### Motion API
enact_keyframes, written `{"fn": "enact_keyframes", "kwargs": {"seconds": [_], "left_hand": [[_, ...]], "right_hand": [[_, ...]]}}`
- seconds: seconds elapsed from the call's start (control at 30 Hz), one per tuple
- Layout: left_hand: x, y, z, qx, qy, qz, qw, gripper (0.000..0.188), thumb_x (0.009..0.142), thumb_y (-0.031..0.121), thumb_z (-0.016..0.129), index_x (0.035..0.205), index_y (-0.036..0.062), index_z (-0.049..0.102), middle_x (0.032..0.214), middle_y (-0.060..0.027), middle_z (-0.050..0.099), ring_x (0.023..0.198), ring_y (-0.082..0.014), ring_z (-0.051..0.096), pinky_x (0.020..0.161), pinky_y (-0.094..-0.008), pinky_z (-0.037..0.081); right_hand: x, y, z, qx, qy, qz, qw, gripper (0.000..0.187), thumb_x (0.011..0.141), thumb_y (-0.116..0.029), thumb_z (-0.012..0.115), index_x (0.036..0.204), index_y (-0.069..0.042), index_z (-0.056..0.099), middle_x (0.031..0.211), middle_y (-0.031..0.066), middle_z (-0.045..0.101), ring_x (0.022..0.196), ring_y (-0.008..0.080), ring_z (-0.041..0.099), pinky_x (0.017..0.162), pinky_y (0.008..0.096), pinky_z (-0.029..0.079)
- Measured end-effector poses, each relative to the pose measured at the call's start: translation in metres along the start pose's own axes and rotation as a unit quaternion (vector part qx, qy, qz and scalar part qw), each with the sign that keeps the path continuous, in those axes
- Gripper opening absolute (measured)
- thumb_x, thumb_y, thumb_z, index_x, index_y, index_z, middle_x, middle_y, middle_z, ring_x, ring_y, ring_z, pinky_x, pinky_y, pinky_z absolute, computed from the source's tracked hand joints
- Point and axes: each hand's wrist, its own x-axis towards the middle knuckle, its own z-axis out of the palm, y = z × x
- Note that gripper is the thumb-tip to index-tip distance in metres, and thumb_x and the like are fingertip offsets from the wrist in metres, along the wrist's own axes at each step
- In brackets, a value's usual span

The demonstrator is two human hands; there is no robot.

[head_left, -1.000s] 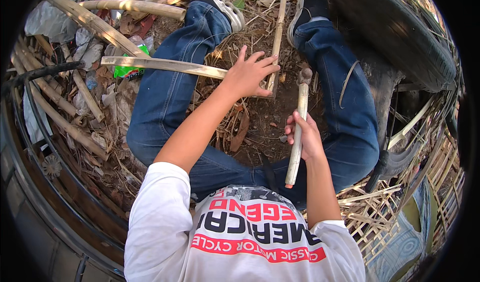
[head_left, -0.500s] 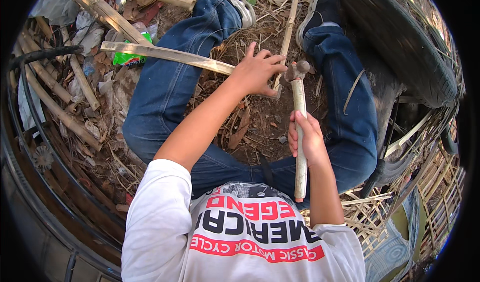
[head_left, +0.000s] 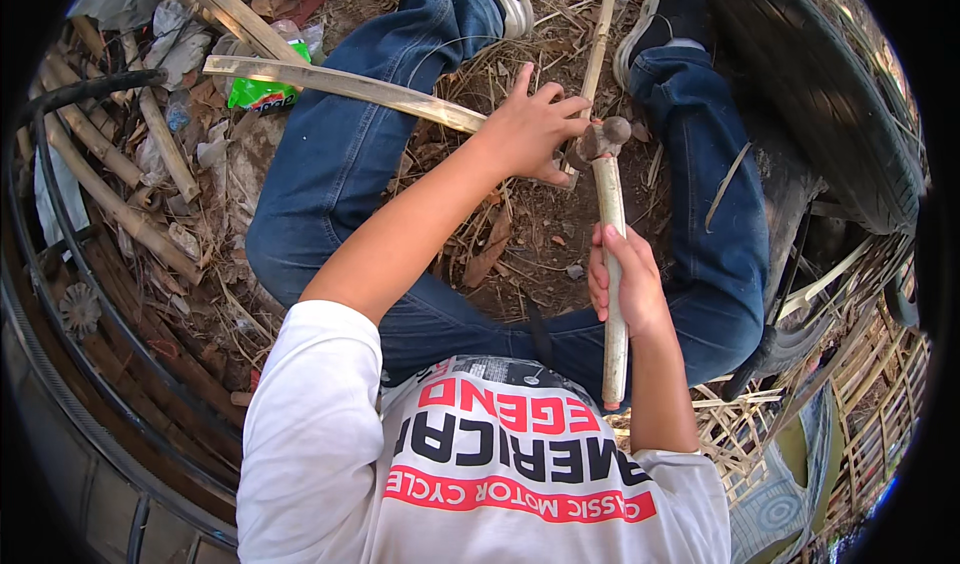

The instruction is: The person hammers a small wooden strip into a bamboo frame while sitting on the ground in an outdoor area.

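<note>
My right hand is wrapped around the pale handle of a hammer, its dark, rounded metal head pointing away from me. Close to that head, my left hand has its fingers spread and bent over a thin bamboo strip. This strip runs away between my feet, its near end partly covered by the fingers and hammer head. A wider split bamboo piece lies across my left thigh, with its right end reaching my left wrist. I cannot see a grip on either piece.
Both jean-clad legs frame a patch of dirt with dry leaves. Bamboo poles and a green wrapper lie at the left, beside a black metal frame. At the right are a tire and woven bamboo lattice.
The view has shifted slightly, so my legs, hands and the hammer appear farther right. My right hand keeps its hold on the hammer, and my left fingers remain spread.
</note>
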Motion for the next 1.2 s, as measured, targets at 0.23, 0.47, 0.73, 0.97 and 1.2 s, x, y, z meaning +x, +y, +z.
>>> {"fn": "enact_keyframes", "kwargs": {"seconds": [0.23,0.47,0.73,0.97,1.2], "left_hand": [[-0.002,-0.004,0.0,0.018,-0.008,0.016,1.0,0.066,0.066,0.058,0.075,0.118,0.0177,0.066,0.143,-0.0049,0.048,0.135,-0.0303,0.038,0.112,-0.066,0.018],[0.014,-0.003,-0.008,-0.047,-0.049,0.04,0.997,0.038,0.088,0.048,0.057,0.106,0.0182,0.073,0.143,-0.0113,0.047,0.14,-0.0319,0.032,0.114,-0.0642,0.013],[0.024,0.0,-0.007,-0.059,-0.087,-0.015,0.994,0.031,0.079,0.029,0.074,0.108,0.0182,0.07,0.143,-0.0133,0.046,0.139,-0.0328,0.034,0.112,-0.0626,0.022],[0.045,0.0,0.003,-0.21,-0.088,-0.187,0.956,0.097,0.075,0.02,0.078,0.15,0.0086,0.017,0.145,-0.0262,0.039,0.128,-0.0407,0.047,0.108,-0.0507,0.035],[0.053,-0.009,0.005,-0.242,-0.11,-0.17,0.949,0.095,0.078,0.012,0.075,0.151,0.0104,0.015,0.145,-0.0269,0.037,0.124,-0.0401,0.052,0.103,-0.0438,0.043]], "right_hand": [[0.002,0.001,-0.006,0.055,0.009,-0.057,0.997,0.033,0.098,-0.039,0.049,0.099,-0.006,0.045,0.054,0.0015,0.039,0.037,0.011,0.039,0.03,0.0248,0.034],[-0.001,0.01,-0.015,0.032,0.044,-0.052,0.997,0.03,0.097,-0.036,0.053,0.098,-0.006,0.047,0.057,0.0022,0.043,0.04,0.0109,0.043,0.032,0.0255,0.036],[-0.008,0.021,-0.021,0.065,0.052,-0.049,0.995,0.029,0.095,-0.033,0.055,0.098,-0.007,0.046,0.055,0.0001,0.038,0.037,0.0094,0.039,0.03,0.0237,0.033],[-0.008,0.029,-0.028,0.056,0.04,-0.049,0.996,0.03,0.093,-0.033,0.058,0.1,-0.006,0.046,0.056,-0.0005,0.039,0.039,0.0089,0.04,0.031,0.0232,0.035],[-0.007,0.026,-0.024,0.054,0.007,-0.042,0.998,0.027,0.092,-0.03,0.06,0.093,-0.007,0.047,0.058,0.0008,0.044,0.041,0.0098,0.046,0.033,0.0247,0.038]]}}
